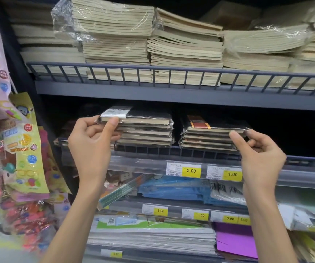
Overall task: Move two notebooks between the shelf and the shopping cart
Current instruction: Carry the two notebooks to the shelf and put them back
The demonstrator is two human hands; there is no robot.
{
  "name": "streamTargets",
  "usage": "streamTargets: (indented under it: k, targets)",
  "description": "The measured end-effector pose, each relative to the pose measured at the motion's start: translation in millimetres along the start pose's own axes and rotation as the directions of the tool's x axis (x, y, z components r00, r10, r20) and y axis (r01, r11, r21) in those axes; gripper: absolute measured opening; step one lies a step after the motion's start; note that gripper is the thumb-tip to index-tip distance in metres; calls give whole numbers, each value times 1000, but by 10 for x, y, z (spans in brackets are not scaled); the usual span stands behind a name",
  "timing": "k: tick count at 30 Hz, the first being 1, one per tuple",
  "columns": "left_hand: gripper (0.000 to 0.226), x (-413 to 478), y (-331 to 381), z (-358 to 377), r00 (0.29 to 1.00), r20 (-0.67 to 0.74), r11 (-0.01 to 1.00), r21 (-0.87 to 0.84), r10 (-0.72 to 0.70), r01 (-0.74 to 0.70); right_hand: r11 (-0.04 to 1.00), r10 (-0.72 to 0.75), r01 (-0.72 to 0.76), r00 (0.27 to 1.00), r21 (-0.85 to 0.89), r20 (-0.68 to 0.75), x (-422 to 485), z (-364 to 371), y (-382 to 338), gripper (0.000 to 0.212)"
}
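Two short stacks of dark, plastic-wrapped notebooks sit side by side on the middle shelf (172, 155). My left hand (92, 137) pinches the left corner of the top black notebook (143, 115) on the left stack, thumb on its white barcode label. My right hand (261, 154) pinches the right edge of the top notebook (206, 126) on the right stack, which has a brown and orange band. Both notebooks still lie on their stacks. No shopping cart is in view.
The upper shelf (172, 92) holds tall piles of cream notebooks behind a rail. Below are yellow price tags (191, 171), blue packets, flat paper pads and a purple sheet (234, 240). Hanging toy and sticker packs (24, 149) crowd the left side.
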State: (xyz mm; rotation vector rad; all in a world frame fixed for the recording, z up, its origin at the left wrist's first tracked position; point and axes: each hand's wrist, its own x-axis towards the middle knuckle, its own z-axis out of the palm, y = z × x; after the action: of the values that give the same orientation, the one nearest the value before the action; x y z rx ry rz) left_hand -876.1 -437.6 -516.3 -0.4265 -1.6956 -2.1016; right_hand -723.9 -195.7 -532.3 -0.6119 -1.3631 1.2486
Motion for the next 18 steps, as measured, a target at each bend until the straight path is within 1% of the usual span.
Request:
streamTargets:
  k: [3,7,12,18]
  targets:
    - [30,33,-35,-8,1000,28,1000,13,-6,5,1000,-4,4,1000,-13,-1,21,18,-6,30]
    - [25,64,-60,-10,999,45,999,36,3,-5,1000,8,-8,1000,-15,-3,55,43,20,33]
    - [36,77,-80,22,999,51,999,48,-9,7,1000,-2,1,1000,-20,-15,86,60,58,37]
    - [38,108,-115,39,998,68,995,101,-2,-4,996,-53,52,998,-67,-19,90,70,67,40]
